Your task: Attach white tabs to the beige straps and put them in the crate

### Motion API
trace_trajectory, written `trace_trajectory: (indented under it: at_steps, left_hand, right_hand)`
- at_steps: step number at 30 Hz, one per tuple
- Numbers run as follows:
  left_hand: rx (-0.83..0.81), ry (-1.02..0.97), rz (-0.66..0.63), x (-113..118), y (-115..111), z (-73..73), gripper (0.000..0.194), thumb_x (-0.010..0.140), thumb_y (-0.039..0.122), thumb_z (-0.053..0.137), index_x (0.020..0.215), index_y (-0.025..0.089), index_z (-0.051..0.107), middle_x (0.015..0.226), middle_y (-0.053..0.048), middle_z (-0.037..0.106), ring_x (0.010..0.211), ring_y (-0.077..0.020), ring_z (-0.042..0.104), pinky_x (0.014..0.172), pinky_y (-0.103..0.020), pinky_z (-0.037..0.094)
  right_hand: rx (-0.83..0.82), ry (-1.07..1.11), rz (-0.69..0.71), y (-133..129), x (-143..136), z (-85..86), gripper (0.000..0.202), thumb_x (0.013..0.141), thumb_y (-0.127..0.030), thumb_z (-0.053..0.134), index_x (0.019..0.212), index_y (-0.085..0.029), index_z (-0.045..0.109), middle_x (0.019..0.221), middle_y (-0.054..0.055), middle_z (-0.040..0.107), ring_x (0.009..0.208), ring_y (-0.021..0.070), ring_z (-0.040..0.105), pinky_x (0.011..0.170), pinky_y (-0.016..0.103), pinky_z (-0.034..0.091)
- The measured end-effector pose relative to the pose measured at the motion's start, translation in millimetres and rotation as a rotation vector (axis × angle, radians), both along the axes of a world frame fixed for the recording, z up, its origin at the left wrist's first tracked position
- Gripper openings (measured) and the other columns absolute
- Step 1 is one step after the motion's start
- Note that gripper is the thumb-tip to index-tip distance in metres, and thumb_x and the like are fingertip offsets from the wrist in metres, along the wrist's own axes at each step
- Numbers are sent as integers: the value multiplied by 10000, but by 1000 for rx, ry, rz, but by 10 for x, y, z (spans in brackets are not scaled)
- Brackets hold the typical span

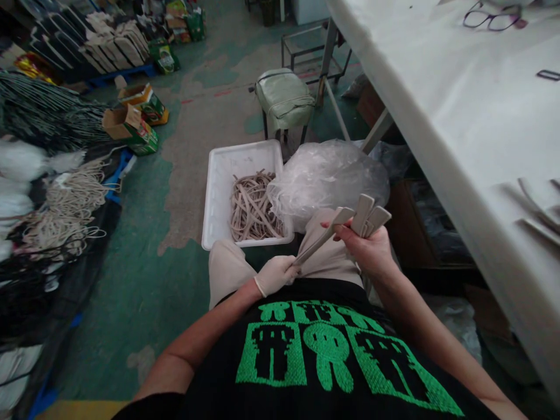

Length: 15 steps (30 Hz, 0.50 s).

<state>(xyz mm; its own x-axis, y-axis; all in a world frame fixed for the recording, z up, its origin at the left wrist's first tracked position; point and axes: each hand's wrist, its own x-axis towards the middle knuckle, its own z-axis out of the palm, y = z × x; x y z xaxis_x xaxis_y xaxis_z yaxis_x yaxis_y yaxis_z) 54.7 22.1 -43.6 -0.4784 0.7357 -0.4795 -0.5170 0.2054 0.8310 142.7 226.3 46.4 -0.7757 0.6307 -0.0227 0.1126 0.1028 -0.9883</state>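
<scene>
While loose cord [70, 201] lies heaped at far left, a white tub [219, 175] with tangled flat straps [254, 210] sits on the floor just beyond the knees. Next, gloved left hand [275, 274] pinches the lower end of one pale strap [317, 247], which slants up to the bare right hand. Clear plastic bag [328, 178] bulges beside the tub. Right hand [367, 248] pinches a fan of strap ends [363, 214] between thumb and fingers, above the lap. Far right, surface [472, 105] carries glasses [492, 20] and dark-looking strips [540, 210]. Possible trouble: a hard pull from the left could skew the single strap; a slack right pinch could let the fan slip onto the lap. Unclear: left fingertips' exact grip; strap count in the fan, ends overlap; right-edge strips blurred, cut off.
</scene>
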Motion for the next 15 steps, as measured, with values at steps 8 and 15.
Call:
trace_trajectory:
  at_steps: [8, 15]
  left_hand:
    - [-82, 158, -74, -423, -272, -441, 530, 751, 702, 656, 768, 178, 735, 718, -85, 717, 644, -211, 637, 649, -347, 533]
    - [-365, 420, 225, -1940, -102, -437, 661, 842, 716, 496, 968, 106, 718, 811, -131, 746, 846, -260, 722, 822, -395, 570]
  right_hand:
    - [234, -3, 66, 77, 225, -95, 238, 835, -291, 704, 1049, -214, 773, 949, 39, 784, 661, 158, 678, 590, 274, 540]
    - [373, 118, 377, -199, 244, -327, 168, 905, -186, 628, 1013, -211, 755, 1209, 98, 737, 1034, 201, 727, 876, 314, 576]
